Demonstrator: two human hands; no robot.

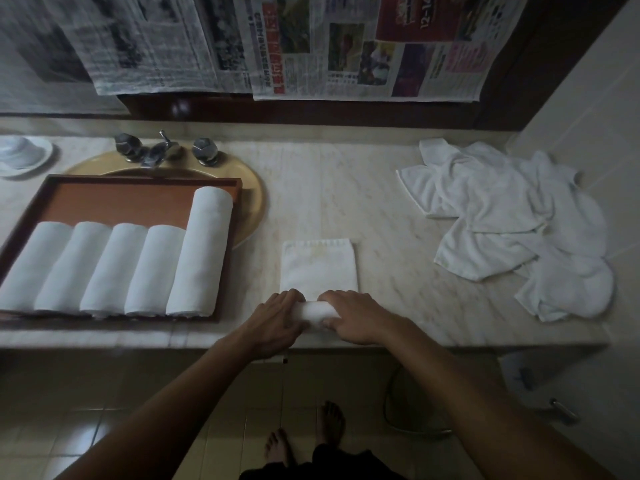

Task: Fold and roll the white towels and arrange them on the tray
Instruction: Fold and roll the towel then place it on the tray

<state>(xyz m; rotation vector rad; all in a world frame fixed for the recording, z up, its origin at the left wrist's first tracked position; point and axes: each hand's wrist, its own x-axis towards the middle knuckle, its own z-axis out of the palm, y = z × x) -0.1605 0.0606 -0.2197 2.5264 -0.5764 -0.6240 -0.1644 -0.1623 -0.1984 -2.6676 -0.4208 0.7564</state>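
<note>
A folded white towel (319, 265) lies flat on the marble counter near its front edge. Its near end is rolled into a short tube (314, 311). My left hand (277, 322) grips the tube's left end and my right hand (356, 317) grips its right end, fingers curled over the roll. At the left, a brown tray (114, 199) sits over the sink and holds several rolled white towels (135, 268) side by side. A loose heap of unfolded white towels (512, 223) lies at the right of the counter.
Chrome taps (162, 150) stand behind the gold sink rim (254, 199). A white dish (20, 155) sits at the far left. Newspapers (311, 46) hang on the wall above. A tiled wall closes the right side. My bare feet stand on the floor tiles below.
</note>
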